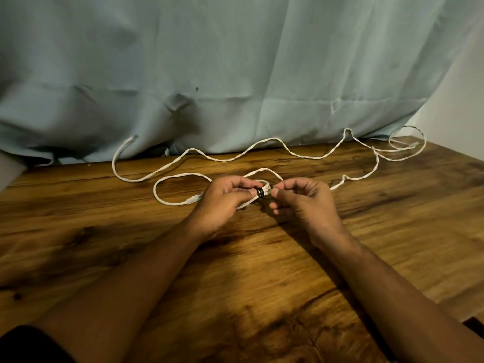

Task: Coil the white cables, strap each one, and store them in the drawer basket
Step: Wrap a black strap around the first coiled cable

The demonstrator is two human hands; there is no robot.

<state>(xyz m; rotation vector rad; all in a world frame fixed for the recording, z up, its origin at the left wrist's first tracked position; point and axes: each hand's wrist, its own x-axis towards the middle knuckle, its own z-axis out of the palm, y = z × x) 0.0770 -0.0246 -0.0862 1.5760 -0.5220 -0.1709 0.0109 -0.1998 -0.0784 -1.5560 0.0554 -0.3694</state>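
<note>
A coiled white cable (172, 179) lies at the middle of the wooden table (104, 258), its loop reaching left and its plug end near my left wrist. A black strap (259, 192) is wrapped round the bundled part. My left hand (225, 203) grips the bundle just left of the strap. My right hand (301, 203) pinches the bundle at the strap's right side with thumb and forefinger. A second white cable (262, 144) snakes loose across the far side of the table, from a plug at the left to loops at the far right corner.
A pale blue curtain (235, 74) hangs behind the table and rests on its far edge. A white wall (461, 100) stands at the right. The table's right edge runs diagonally at the lower right. No drawer or basket is in view.
</note>
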